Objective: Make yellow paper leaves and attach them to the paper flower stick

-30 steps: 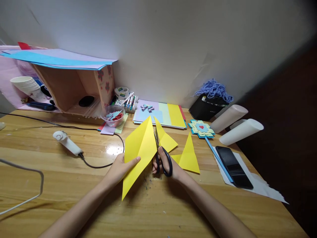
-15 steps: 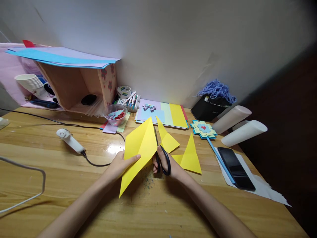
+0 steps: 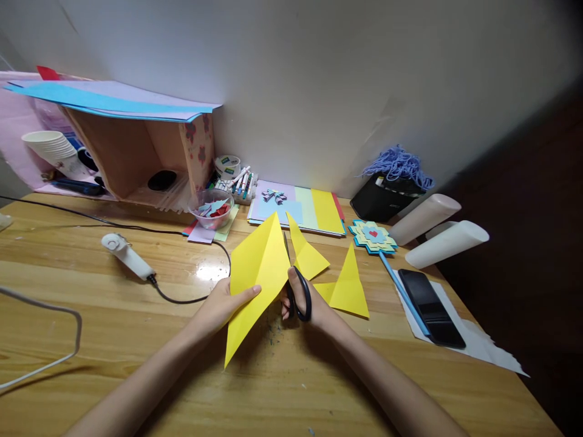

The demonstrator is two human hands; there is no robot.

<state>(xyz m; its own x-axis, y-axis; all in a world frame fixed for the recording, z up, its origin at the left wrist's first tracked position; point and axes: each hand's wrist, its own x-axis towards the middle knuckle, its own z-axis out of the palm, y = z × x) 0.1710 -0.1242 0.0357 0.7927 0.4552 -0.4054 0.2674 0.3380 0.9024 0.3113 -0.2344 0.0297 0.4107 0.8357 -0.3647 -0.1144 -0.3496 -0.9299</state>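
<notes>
A creased sheet of yellow paper is held above the table by my left hand, thumb on top and the other fingers hidden beneath. My right hand is closed on black-handled scissors, whose blades point away from me along the paper's right edge. Two cut yellow pieces lie on the table to the right: one just behind the scissors, the other beyond my right wrist.
At the back stand an open box, a bowl of scraps, markers and stacked coloured paper. On the right are a paper flower, a phone and white rolls. A white corded tool lies left.
The yellow sheet has tilted slightly, its lower tip shifting a little right. Both hands keep their hold. The whole view has shifted slightly.
</notes>
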